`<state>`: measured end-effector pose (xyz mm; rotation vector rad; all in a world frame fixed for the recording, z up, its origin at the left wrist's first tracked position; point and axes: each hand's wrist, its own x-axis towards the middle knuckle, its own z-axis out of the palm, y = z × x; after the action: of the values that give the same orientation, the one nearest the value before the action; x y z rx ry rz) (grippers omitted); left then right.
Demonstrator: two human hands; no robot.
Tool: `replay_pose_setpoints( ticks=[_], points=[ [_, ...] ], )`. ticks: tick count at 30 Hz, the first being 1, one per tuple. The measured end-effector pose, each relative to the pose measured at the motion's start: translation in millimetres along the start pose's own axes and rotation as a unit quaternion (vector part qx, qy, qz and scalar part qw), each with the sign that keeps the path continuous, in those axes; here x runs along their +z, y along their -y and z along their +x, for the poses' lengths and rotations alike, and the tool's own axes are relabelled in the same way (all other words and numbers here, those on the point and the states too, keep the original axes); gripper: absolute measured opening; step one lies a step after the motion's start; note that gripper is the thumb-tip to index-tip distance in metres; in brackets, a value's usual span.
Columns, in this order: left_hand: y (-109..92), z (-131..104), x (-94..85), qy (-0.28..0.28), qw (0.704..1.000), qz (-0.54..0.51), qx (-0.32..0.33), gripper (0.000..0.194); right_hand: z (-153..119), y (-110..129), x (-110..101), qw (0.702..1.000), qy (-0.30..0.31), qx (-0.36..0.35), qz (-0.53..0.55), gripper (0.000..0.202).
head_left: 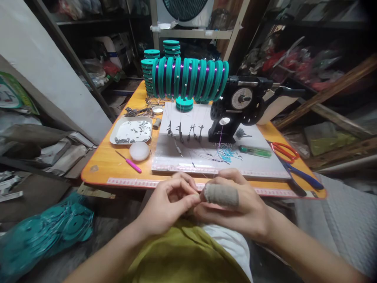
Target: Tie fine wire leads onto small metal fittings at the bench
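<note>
the left hand (167, 202) and right hand (240, 210) meet, fingers curled inward; whether they grip anything is hidden. just beyond the fingers, a pink ruler strip (132, 182) edges the counter (101, 165).

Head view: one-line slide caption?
Left hand and right hand, one finger wrapped, close together by the table edge, before a black machine carrying green spools.

Left hand (169, 202) touching right hand (250, 208), orange table (103, 163), row of teal spools (191, 78) on black machine (223, 131), pink-handled tool (134, 166)
</note>
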<state>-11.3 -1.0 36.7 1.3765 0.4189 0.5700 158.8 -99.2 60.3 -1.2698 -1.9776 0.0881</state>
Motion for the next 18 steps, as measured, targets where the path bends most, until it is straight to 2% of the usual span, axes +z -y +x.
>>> replay_pose_setpoints(
  ticks=[1,2,4,5,7,9,10,11,12,13,15,16,17,18],
  points=[
    [2,-1,0.5,-0.032,0.989,0.111,0.094,0.013,-1,1,1,0.999,-0.008,0.031,0.022,0.006],
    [4,-3,1.2,-0.062,0.957,0.215,0.185,0.009,-2,2,1,0.997,-0.024,0.056,0.038,0.004],
    [9,-6,3.1,-0.091,0.87,0.363,0.321,0.014,0,3,3,0.994,-0.063,0.078,0.047,0.008],
    [12,-8,3.9,-0.092,0.834,0.407,0.361,0.017,2,3,4,0.993,-0.082,0.079,0.04,0.012],
    [15,-10,5.1,-0.091,0.783,0.463,0.406,0.018,9,1,6,0.992,-0.104,0.067,0.014,0.016],
    [15,-9,5.1,-0.071,0.748,0.492,0.441,0.019,17,-2,7,0.992,-0.108,0.065,-0.006,0.013],
    [13,-9,4.8,-0.053,0.741,0.493,0.454,0.02,19,-4,8,0.992,-0.105,0.068,-0.012,0.012],
    [11,-8,4.4,-0.033,0.75,0.479,0.455,0.02,21,-6,9,0.993,-0.099,0.068,-0.014,0.011],
    [9,-7,4.0,-0.017,0.78,0.45,0.434,0.02,21,-8,9,0.993,-0.095,0.068,-0.019,0.011],
    [6,-7,3.6,-0.007,0.83,0.403,0.386,0.018,20,-9,8,0.993,-0.098,0.066,-0.023,0.011],
    [1,-6,2.8,-0.004,0.943,0.249,0.219,0.012,16,-10,6,0.994,-0.106,0.032,-0.018,0.018],
    [0,-6,2.4,-0.001,0.981,0.148,0.123,0.013,14,-9,4,0.996,-0.093,0.004,-0.002,0.022],
    [-1,-6,2.0,0.004,0.998,0.043,0.036,0.017,11,-7,1,0.997,-0.067,-0.021,0.02,0.023],
    [-1,-6,1.7,0.011,0.998,-0.056,-0.037,0.02,10,-5,-1,0.998,-0.031,-0.037,0.043,0.022]
  ],
)
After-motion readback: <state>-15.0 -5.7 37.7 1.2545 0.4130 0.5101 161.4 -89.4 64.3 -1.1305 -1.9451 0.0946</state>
